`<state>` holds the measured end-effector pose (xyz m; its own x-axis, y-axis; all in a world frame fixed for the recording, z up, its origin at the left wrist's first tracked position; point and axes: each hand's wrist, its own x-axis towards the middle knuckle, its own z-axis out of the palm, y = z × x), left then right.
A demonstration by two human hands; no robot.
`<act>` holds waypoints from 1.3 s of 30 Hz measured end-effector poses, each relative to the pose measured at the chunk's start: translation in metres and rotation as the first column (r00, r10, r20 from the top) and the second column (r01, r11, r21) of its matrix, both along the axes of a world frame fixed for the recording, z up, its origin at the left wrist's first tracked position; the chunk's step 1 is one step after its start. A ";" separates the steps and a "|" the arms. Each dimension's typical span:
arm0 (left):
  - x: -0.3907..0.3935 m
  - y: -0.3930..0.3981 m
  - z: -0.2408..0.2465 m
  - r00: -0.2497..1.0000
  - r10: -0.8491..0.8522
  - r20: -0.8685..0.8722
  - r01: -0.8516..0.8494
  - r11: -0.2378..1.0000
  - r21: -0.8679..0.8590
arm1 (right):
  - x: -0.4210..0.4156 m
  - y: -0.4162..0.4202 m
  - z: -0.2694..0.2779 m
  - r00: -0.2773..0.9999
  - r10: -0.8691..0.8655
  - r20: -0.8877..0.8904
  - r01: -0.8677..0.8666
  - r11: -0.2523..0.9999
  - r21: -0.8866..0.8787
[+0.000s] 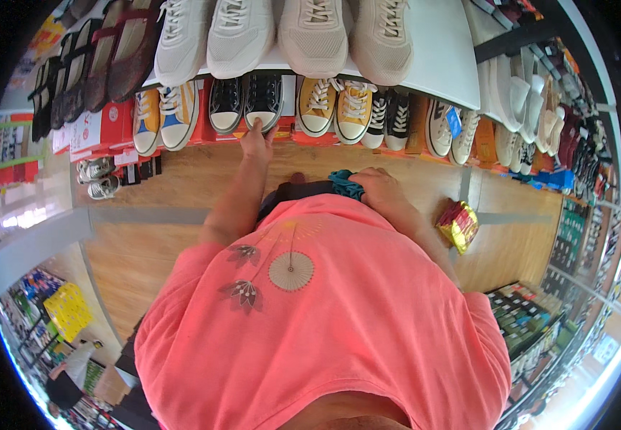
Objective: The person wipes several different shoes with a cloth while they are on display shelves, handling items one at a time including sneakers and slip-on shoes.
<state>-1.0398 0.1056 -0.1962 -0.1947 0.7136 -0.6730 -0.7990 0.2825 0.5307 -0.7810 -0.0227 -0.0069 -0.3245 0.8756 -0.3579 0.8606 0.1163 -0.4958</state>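
Observation:
My left hand (257, 141) reaches to the lower shelf, its fingers at the white toe cap of a black canvas sneaker (263, 102); whether they grip it I cannot tell. The other black sneaker (226, 105) of the pair stands just left of it. Near my waist, my right hand (379, 185) is closed on a bunched teal cloth (346, 184). Yellow canvas sneakers (353, 110) stand right of the black pair, and yellow, white and blue sneakers (177, 119) stand to its left.
White and beige sneakers (313, 40) line the white upper shelf (439, 64), with dark strap shoes (127, 54) at the left. Red shoe boxes (107, 126) lie under the lower row. A red and gold bag (458, 226) rests on the wooden floor (144, 247) at the right.

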 end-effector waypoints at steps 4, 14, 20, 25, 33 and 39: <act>0.002 -0.001 0.004 0.999 0.039 -0.003 -0.039 0.998 -0.046 | 0.005 0.011 0.005 0.998 0.061 -0.005 -0.061 0.998 0.015; 0.002 -0.005 -0.011 0.998 0.050 -0.024 -0.050 0.998 -0.028 | 0.052 0.012 0.006 0.994 0.106 0.018 -0.106 0.994 -0.021; 0.011 -0.013 -0.022 0.996 0.083 -0.028 -0.085 0.991 -0.100 | 0.084 0.007 0.008 0.996 0.084 0.014 -0.084 0.996 -0.003; 0.070 -0.053 -0.053 0.921 -0.305 -0.243 0.296 0.952 -0.073 | 0.107 0.003 0.007 0.997 0.076 -0.022 -0.076 0.996 0.036; 0.120 -0.019 -0.048 0.927 -0.225 -0.298 0.229 0.973 -0.022 | 0.132 -0.006 0.004 0.995 0.093 -0.030 -0.091 0.995 0.043; 0.118 0.007 -0.002 0.976 -0.218 0.011 0.217 0.967 -0.133 | 0.146 -0.006 -0.002 0.997 0.074 -0.033 -0.074 0.997 0.015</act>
<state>-0.9218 0.1127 -0.1980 -0.0470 0.6434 -0.7641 -0.7089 0.5174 0.4793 -0.6351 -0.0289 -0.0089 -0.4001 0.8536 -0.3336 0.8324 0.1861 -0.5220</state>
